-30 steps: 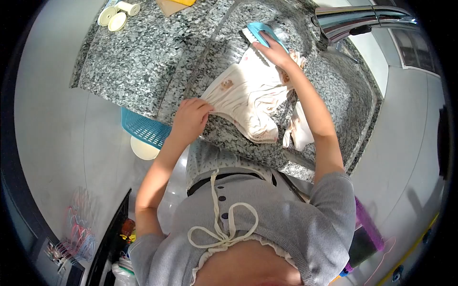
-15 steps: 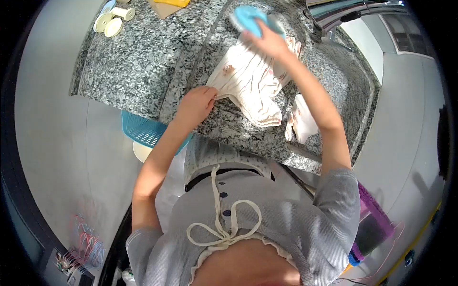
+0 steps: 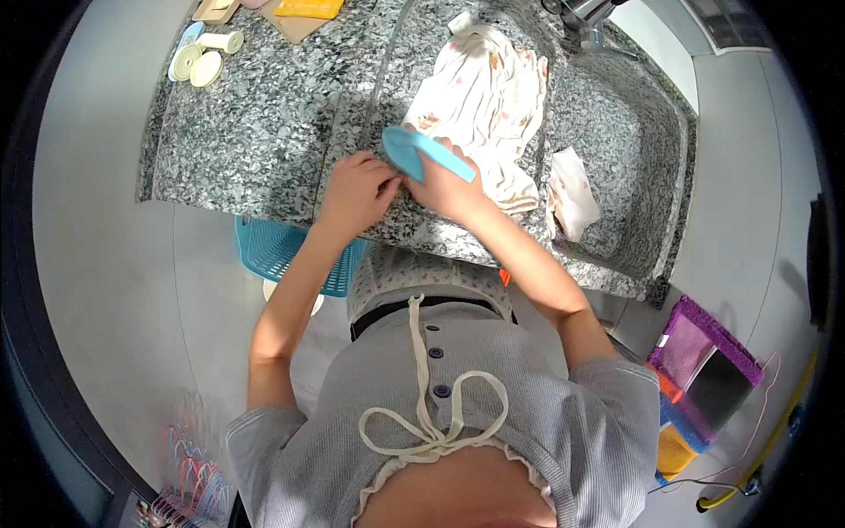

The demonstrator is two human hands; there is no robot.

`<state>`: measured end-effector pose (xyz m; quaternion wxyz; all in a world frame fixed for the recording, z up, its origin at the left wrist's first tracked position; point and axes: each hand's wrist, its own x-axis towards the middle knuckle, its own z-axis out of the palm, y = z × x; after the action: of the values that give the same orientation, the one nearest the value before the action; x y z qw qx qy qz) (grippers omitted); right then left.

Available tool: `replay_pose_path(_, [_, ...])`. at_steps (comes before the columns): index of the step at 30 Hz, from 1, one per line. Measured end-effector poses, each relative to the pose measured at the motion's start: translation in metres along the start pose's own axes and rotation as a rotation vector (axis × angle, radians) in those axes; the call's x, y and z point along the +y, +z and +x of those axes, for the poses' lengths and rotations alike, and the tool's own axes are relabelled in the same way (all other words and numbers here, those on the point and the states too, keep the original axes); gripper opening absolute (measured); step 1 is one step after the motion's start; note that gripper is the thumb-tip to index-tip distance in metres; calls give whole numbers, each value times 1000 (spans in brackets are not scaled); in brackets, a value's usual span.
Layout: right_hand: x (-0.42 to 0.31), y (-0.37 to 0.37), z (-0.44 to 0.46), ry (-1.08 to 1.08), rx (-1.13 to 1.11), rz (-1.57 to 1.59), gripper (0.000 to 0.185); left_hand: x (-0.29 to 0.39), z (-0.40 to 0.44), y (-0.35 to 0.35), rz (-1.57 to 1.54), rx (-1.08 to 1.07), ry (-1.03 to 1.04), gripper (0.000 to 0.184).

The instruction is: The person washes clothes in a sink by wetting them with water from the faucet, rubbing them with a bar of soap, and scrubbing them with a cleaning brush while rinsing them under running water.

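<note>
A white printed garment (image 3: 493, 97), crumpled and wet-looking, lies on the granite slab beside the sink. My right hand (image 3: 451, 187) is closed around the handle of a light blue scrub brush (image 3: 407, 151), held at the garment's near left edge. Just left of the brush, my left hand (image 3: 356, 192) has its fingers curled in a pinch at the garment's corner, which the brush partly hides. A smaller white cloth (image 3: 572, 195) with brown marks lies in the granite sink (image 3: 629, 158) to the right.
Cream spools (image 3: 205, 70) and a yellow packet (image 3: 308, 8) lie at the back left of the counter. The tap (image 3: 590, 18) stands at the back right. Below the counter's front edge is a blue basket (image 3: 295, 255). A purple-edged mesh item (image 3: 713, 361) is on the floor, right.
My right hand has brought the brush from the garment's far end back toward my left hand. The garment is more bunched and lies farther back. My left hand stays at about the same spot.
</note>
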<state>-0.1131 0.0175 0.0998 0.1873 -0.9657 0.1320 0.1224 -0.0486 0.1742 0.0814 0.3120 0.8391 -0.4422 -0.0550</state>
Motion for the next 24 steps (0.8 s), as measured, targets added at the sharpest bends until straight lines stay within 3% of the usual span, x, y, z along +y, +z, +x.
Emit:
replay_pose_path(4, [59,14,23,10,144,158,53,-8,4,-31,-36,113,-65,9])
replay_pose_path(7, [18,9,5,101,32,70,55,-10,11,-42,-41,232,-54,8])
replay_pose_path(9, [5,1,-7,98,90,42,56,-12,18,-42,-47,282,-43,8])
replay_pose_path(11, [51,18,7,118,163,144,59,-12,23,-46,-57,261,-46,9])
replay_pose_path(13, [74,20,8,153,288,3,56,-10,24,-45,-71,245,-61,9])
replay_pose_path(15, [35,14,-2,249,190,49,58,-10,29,-43,-78,236,-63,10])
replay_pose_path(16, [21,29,-10,125,270,9,58,-11,34,-41,-76,220,-45,10])
replay_pose_path(17, [-1,13,-21,81,180,18,54,-12,36,-37,-75,200,-27,10])
replay_pose_path(21, [73,15,6,166,174,168,56,-11,39,-33,-92,150,6,11])
replay_pose_path(22, [79,9,9,238,221,26,53,-10,38,-32,-106,132,-5,11])
replay_pose_path(23, [86,13,16,156,342,-50,56,-11,39,-31,-119,118,-13,11])
replay_pose_path(24, [92,16,25,179,316,-65,57,-11,41,-31,-130,103,-22,11])
